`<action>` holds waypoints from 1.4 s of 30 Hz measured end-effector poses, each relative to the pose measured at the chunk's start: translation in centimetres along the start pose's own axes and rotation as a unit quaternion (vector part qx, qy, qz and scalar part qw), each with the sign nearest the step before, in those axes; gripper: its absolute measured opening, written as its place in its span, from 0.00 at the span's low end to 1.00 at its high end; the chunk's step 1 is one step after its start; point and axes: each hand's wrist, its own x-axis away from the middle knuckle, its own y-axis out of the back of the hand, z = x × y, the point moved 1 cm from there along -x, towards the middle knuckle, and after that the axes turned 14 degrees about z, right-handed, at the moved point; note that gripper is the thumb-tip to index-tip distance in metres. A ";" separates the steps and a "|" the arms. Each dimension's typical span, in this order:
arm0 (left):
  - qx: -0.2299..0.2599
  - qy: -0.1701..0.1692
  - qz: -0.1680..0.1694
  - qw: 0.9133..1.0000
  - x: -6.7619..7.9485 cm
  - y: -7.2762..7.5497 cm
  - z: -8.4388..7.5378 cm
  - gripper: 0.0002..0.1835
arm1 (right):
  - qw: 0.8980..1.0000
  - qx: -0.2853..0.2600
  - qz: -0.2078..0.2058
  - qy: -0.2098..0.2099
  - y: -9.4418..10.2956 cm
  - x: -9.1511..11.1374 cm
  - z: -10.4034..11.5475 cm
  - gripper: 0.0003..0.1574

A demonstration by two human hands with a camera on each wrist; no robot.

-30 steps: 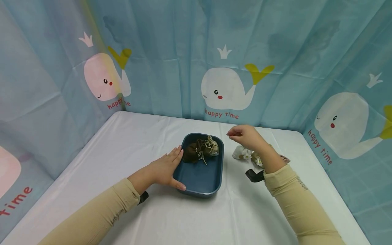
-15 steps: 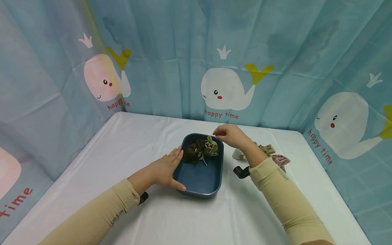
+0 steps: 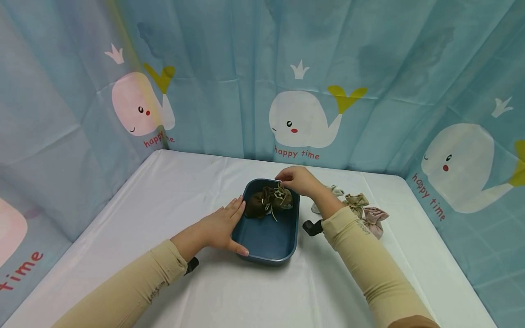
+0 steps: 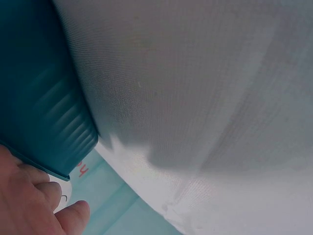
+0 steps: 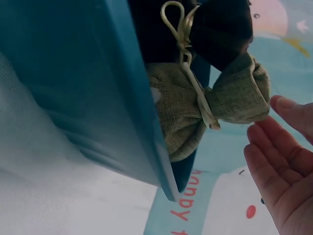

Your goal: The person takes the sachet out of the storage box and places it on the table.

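Observation:
A blue rectangular bin point(image 3: 266, 241) holds a dark brown drawstring pouch point(image 3: 256, 207) and an olive-beige drawstring pouch point(image 3: 284, 200), side by side at its far end. My left hand point(image 3: 219, 225) rests along the bin's left rim, fingers straight and spread. Over the far right corner is my right hand point(image 3: 301, 181). In the right wrist view its thumb and fingers point(image 5: 264, 161) stand parted at the gathered top of the olive-beige pouch point(image 5: 178, 107), just at its edge. Whether they touch the cloth is hard to tell. The brown pouch's lower part is hidden by the bin wall there.
Right of the bin, on the white-covered table point(image 3: 229, 296), lie a pink pouch point(image 3: 374, 220), a beige pouch point(image 3: 356, 202) and a white one point(image 3: 336, 190), partly behind the right forearm. A blue whale-print curtain point(image 3: 229, 105) stands around the table's back and sides.
My right hand has moved left from beside the bin to the olive-beige pouch's top, uncovering more of the pouches on the right. My left hand and the bin have stayed put.

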 end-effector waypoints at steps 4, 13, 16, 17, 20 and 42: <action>0.004 -0.002 -0.001 1.000 0.0 0.0 0.1 0.71 | 1.000 0.001 0.017 -0.004 -0.3 -0.2 0.2 0.15; 0.008 0.000 0.001 1.000 -0.2 -0.1 0.2 0.71 | 0.997 0.067 0.044 0.018 -0.4 0.1 -0.1 0.20; 0.005 0.003 0.001 1.000 -0.1 -0.1 0.1 0.72 | 0.997 0.062 0.043 0.011 -0.3 0.3 -0.2 0.23; 0.006 0.002 0.001 1.000 -0.1 -0.1 0.1 0.72 | 0.997 0.058 0.043 0.009 -0.2 0.4 -0.2 0.24; 0.006 -0.003 -0.002 1.000 0.0 -0.1 0.1 0.72 | 0.998 0.048 0.043 -0.001 -0.1 0.6 -0.2 0.27; 0.006 0.003 -0.002 1.000 -0.1 -0.1 0.1 0.72 | 0.995 0.095 0.026 0.011 -0.4 0.6 -0.4 0.07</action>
